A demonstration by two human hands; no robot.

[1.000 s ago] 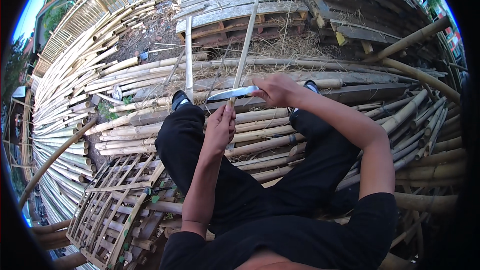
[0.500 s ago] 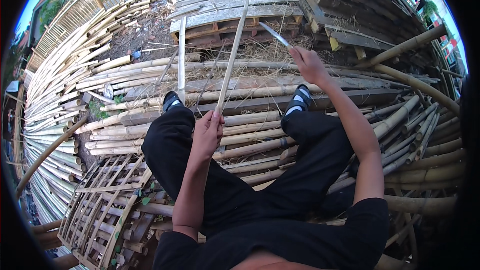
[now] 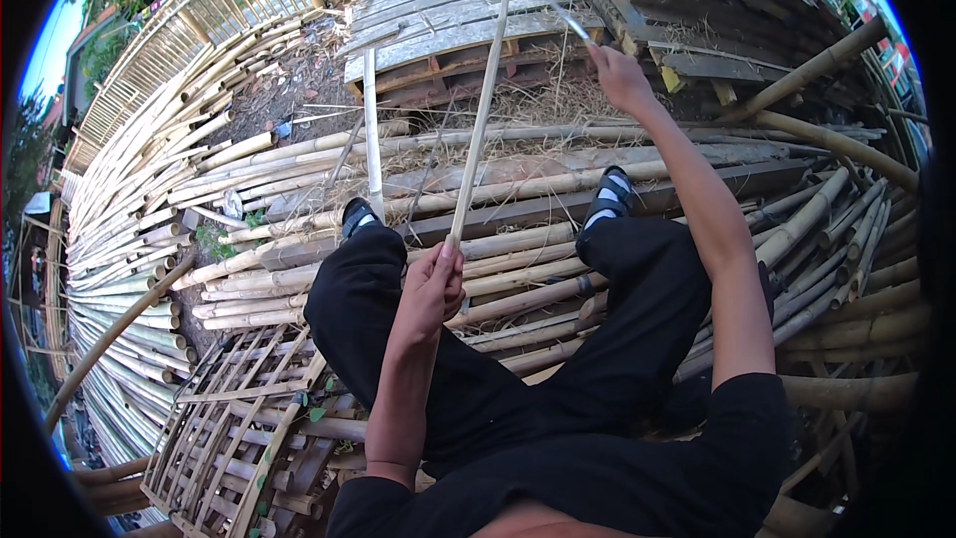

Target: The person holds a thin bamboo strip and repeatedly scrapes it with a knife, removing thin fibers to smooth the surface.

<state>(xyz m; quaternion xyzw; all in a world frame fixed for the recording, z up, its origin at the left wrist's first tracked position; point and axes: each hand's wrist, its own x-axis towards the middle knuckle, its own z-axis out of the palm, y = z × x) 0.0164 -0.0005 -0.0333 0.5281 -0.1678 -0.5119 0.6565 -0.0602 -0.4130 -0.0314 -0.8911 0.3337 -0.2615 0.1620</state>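
We're sitting on a big stack of bamboo poles that fans out left and runs under our legs; a wooden pallet platform sits ahead, a woven bamboo lattice panel lies lower left. Our legs in black trousers spread across the poles. Left hand is closed tight around the lower end of a long thin bamboo strip, which stands nearly upright, tilted slightly right, tip up over the pallet. Right hand is extended forward at full reach, fist closed on the handle of a knife, blade pointing up-left, apart from the strip. A second short strip stands just left of it.
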